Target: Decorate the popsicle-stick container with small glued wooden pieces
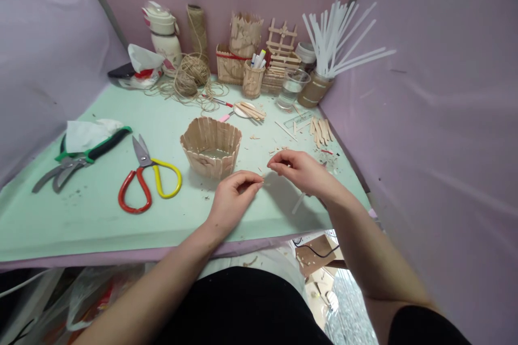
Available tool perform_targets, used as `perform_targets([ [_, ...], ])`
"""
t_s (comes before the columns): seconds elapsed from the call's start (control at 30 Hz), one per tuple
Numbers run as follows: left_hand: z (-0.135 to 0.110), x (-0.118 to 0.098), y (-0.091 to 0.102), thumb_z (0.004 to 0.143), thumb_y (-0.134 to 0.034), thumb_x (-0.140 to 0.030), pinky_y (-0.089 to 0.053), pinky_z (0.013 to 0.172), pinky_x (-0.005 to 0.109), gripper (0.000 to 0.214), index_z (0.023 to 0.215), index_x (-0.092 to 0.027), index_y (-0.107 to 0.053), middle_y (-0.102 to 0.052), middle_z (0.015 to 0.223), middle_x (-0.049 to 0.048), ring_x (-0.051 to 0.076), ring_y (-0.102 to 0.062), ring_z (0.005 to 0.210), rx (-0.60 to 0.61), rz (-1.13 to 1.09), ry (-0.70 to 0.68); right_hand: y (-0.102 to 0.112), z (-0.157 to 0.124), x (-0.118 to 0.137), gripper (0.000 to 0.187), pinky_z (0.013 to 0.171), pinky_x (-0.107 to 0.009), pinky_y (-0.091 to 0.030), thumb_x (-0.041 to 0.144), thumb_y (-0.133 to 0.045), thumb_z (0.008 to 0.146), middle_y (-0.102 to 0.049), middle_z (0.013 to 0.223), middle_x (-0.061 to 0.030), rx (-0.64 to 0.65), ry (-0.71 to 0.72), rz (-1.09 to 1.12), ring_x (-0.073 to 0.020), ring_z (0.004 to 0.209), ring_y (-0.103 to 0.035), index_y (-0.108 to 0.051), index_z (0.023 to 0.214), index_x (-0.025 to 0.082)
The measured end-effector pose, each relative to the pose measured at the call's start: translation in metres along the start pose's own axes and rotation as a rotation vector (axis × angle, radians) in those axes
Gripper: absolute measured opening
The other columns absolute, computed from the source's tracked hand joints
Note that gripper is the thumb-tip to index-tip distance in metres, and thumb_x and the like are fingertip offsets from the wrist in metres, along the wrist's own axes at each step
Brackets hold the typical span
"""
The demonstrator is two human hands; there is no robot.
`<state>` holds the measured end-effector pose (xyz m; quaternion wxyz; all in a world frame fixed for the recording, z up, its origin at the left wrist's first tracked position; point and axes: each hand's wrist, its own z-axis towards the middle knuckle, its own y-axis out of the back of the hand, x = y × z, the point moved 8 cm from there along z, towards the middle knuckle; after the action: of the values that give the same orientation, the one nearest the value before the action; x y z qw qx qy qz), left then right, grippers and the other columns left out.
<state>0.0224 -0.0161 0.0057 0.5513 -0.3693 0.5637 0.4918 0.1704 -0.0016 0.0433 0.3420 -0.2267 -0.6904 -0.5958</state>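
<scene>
My left hand (237, 194) is closed in a pinch, and a small pale sliver of wood (266, 177) shows at its fingertips. Just right of it, my right hand (297, 168) hovers over the table with thumb and fingers pinched together; whatever is between them is too small to make out. Close behind my left hand stands a bowl-shaped basket of wooden sticks (210, 148) with a clear bottom. A translucent glue stick (298, 203) pokes out beneath my right wrist, and what it belongs to is hidden by my arm.
Scissors (141, 164) with red and yellow handles and green-handled pruning shears (83, 159) lie on the left. Wooden sticks (321, 132), a ruler (298, 120) and scraps lie rightward. Behind are twine (186, 76), a water cup (292, 89) and a holder of glue sticks (315, 90).
</scene>
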Motion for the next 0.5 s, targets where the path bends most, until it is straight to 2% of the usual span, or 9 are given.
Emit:
perform_targets([
  [0.13,-0.001,0.010,-0.002,0.075,-0.066,-0.024,-0.049,0.079,0.029,0.010,0.080,-0.018,-0.072,-0.073,0.088,0.0043,0.017,-0.064,0.084,-0.006,-0.113,0.120,-0.013,-0.015,-0.016,0.020,0.062,-0.026,-0.039,0.037,-0.058,0.082,-0.062,0.074,0.0000,-0.078,-0.115,0.302,-0.0128,0.065,-0.051,-0.066,0.082,0.019],
  [0.23,-0.002,0.016,-0.005,0.073,-0.069,-0.028,-0.049,0.079,0.030,0.014,0.081,-0.017,-0.072,-0.073,0.087,0.0054,0.018,-0.064,0.083,-0.002,-0.176,0.203,-0.024,-0.022,-0.021,0.022,0.060,-0.026,-0.038,0.039,-0.062,0.078,-0.060,0.071,0.0013,-0.129,-0.182,0.444,-0.0120,0.063,-0.050,-0.066,0.082,0.018],
  [0.37,-0.003,0.017,-0.005,0.071,-0.070,-0.028,-0.049,0.080,0.031,0.015,0.080,-0.017,-0.073,-0.074,0.086,0.0061,0.019,-0.064,0.084,-0.015,-0.195,0.216,-0.032,-0.021,-0.020,0.023,0.058,-0.025,-0.036,0.040,-0.065,0.075,-0.056,0.065,0.0027,-0.136,-0.201,0.507,-0.0112,0.060,-0.047,-0.066,0.078,0.018],
  [0.5,-0.004,0.018,-0.004,0.071,-0.070,-0.029,-0.049,0.079,0.031,0.014,0.080,-0.017,-0.073,-0.073,0.086,0.0054,0.018,-0.064,0.083,-0.017,-0.198,0.215,-0.029,-0.021,-0.019,0.021,0.057,-0.025,-0.037,0.039,-0.063,0.076,-0.056,0.066,0.0024,-0.175,-0.210,0.480,-0.0111,0.059,-0.046,-0.065,0.077,0.018],
])
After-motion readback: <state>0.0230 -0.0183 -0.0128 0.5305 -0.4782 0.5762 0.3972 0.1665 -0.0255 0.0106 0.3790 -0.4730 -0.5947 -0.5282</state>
